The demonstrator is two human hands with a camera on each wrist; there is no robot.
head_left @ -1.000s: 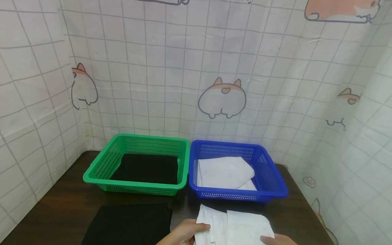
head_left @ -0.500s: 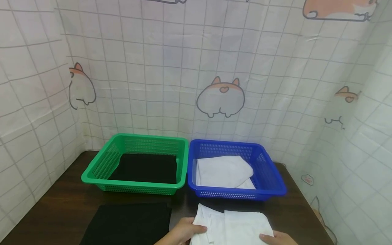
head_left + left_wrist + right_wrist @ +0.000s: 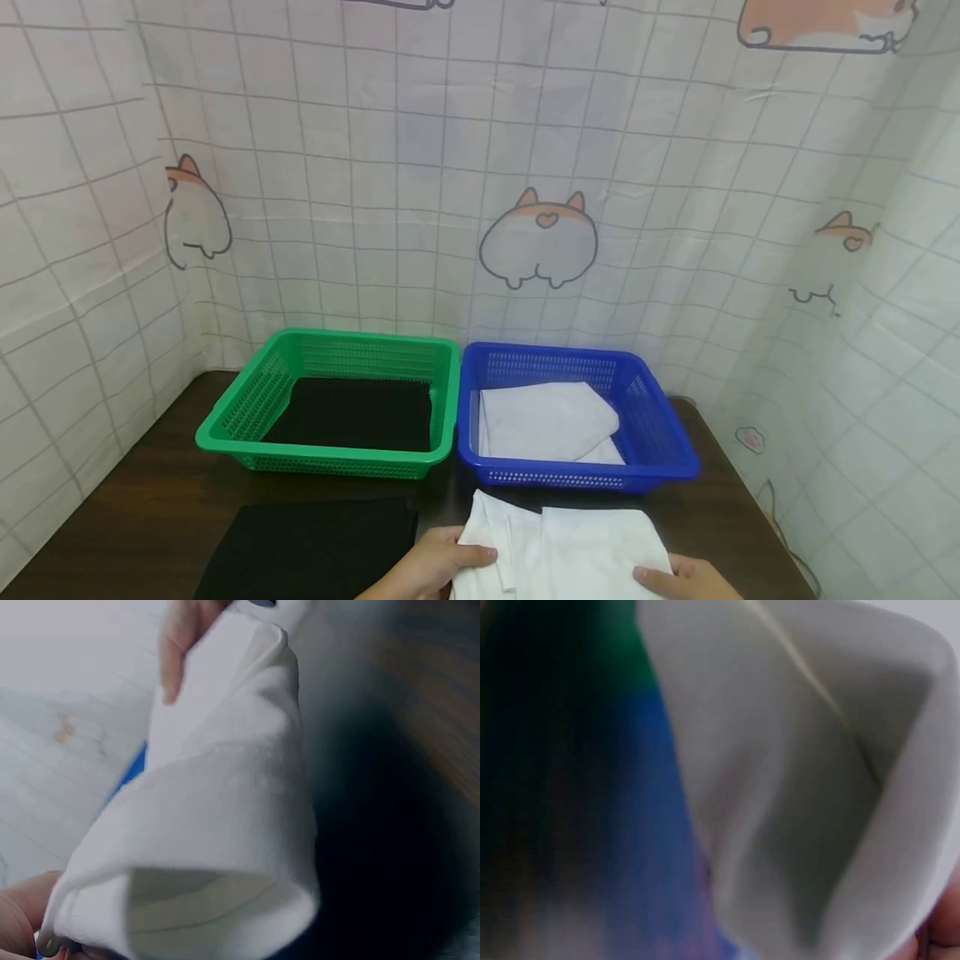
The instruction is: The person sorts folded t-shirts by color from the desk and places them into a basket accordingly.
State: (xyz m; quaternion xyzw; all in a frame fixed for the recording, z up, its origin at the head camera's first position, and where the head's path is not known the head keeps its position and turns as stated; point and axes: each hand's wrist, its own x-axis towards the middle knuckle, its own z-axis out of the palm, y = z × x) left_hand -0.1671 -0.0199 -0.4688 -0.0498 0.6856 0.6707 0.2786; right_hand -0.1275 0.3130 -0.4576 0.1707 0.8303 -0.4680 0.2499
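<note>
Both hands hold a folded white cloth (image 3: 585, 550) in front of the blue basket, at the bottom of the head view. My left hand (image 3: 431, 562) pinches its left edge, thumb on top. At the opposite edge my right hand (image 3: 688, 578) grips it the same way. In the left wrist view the layers of the white cloth (image 3: 225, 817) gape at the near end, showing a hollow fold with a seam. The right wrist view is blurred; there the white cloth (image 3: 780, 772) fills the middle, with fingertips at the lower right.
A blue basket (image 3: 566, 470) contains another folded white cloth (image 3: 547, 421). To its left stands a green basket (image 3: 322, 451) with black cloth (image 3: 352, 414) inside. Folded black cloth (image 3: 307, 550) lies on the dark wooden table (image 3: 112, 517), left of my left hand. A patterned curtain (image 3: 375, 167) encloses the table.
The white cloth has come up slightly and shifted a little left in the head view, with both hands still gripping it. The baskets and the black cloth stay in place.
</note>
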